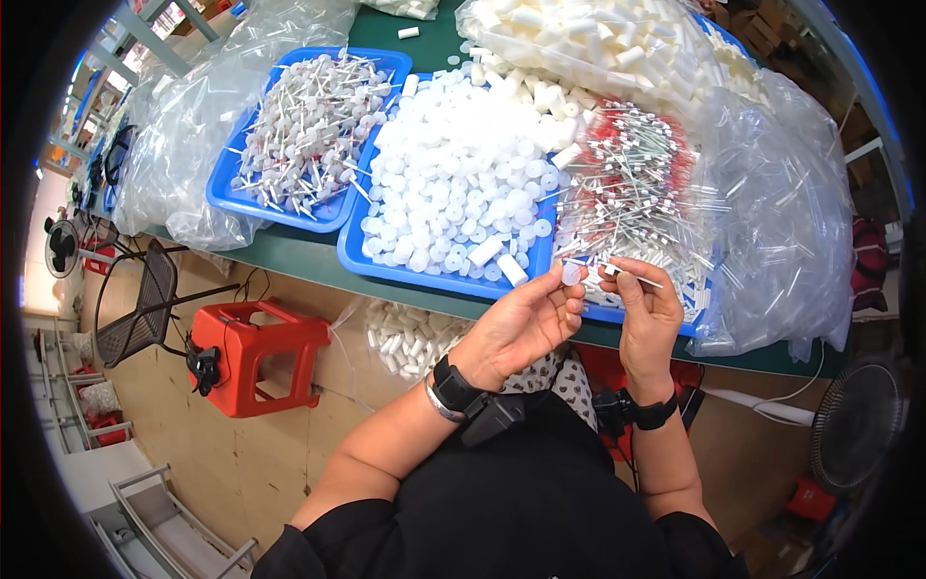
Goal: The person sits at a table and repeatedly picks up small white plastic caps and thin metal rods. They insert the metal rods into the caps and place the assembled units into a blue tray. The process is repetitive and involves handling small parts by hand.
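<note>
White disc [571, 274] pinched in the left hand [526, 323] at the green table's [318, 256] near edge; the right hand [648, 311] closes thumb and fingers round a thin tube [632, 276], just beside the disc; two blue trays [229, 193] sit on the table, one heaped with stemmed white pieces [309, 125], the other with loose white discs [453, 183] and red-tipped tubes [632, 183]; clear plastic bags [781, 222] crowd both sides; below, one red stool [256, 352], one black mesh chair [135, 309] and two fans [854, 425] stand on a tan floor [251, 463].
</note>
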Demonstrator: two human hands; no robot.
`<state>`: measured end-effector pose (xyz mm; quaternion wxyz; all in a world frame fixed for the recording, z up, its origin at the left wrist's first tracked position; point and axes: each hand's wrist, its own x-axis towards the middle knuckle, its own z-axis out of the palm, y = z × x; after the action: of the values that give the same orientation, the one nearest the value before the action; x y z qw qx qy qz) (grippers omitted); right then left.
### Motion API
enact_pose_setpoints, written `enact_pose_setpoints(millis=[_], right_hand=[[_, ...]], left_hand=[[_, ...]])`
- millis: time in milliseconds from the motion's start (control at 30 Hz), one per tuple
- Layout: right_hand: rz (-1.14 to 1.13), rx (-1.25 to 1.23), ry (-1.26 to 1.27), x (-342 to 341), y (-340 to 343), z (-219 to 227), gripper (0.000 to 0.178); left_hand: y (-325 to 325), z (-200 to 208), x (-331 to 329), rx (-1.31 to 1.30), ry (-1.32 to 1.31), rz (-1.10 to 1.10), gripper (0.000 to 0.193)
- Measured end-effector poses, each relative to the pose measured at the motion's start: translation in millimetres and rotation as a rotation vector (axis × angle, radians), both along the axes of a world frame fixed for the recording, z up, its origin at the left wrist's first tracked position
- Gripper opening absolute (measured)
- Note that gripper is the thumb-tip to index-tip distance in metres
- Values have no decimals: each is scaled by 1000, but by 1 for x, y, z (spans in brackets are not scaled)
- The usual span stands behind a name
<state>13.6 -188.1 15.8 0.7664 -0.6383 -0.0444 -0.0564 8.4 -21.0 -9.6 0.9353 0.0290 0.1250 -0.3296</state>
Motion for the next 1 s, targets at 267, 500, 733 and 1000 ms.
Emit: enact_pose_setpoints(millis=[267,500,733,1000], right_hand=[[-5,-56,-50,-2,2,-3,16],[32,-269,-183,-6,-5,-2,15],[-30,-438,-241,-6,-5,7,12],[37,-288,-32,-12,2,16,10]], left_hand=[[-1,1,-1,-26,21,-4,32],[4,0,1,28,-8,56,30],[2,6,-2,437,-161,112,24],[-1,12,-5,595,-265,101,24]])
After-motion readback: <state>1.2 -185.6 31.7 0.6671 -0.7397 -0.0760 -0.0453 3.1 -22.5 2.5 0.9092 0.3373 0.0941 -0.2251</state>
